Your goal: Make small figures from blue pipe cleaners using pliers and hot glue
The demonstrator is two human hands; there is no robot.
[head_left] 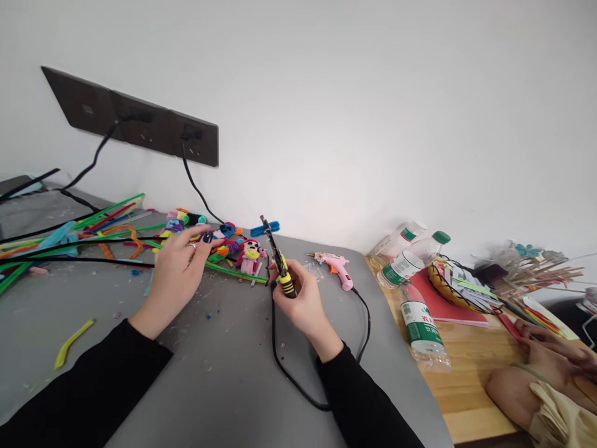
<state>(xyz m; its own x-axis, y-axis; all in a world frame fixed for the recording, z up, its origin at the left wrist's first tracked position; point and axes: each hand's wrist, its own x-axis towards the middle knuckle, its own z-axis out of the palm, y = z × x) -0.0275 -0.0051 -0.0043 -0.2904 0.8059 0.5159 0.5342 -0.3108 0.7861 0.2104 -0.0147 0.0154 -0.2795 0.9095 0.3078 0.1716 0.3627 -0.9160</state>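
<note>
My right hand (301,298) is closed around a slim tool with a black-and-yellow ribbed handle (285,283). Its long dark end points up and away, and its exact kind is unclear. My left hand (181,267) hovers at the pile of fuzzy pipe cleaners, fingers loosely bent and apart, with nothing visible in them. Beyond its fingertips lie colourful pipe-cleaner figures (175,224) and a pink-and-yellow figure with a black-and-white face (250,255). A blue fuzzy piece (265,229) is behind the tool.
A pink glue gun (339,269) lies right of my right hand, its black cord looping over the grey table (224,386). Plastic bottles (422,330) and a basket (454,286) stand on the wooden table. Another person's hands (550,345) are at far right. Wall sockets (144,130) hold plugged cables.
</note>
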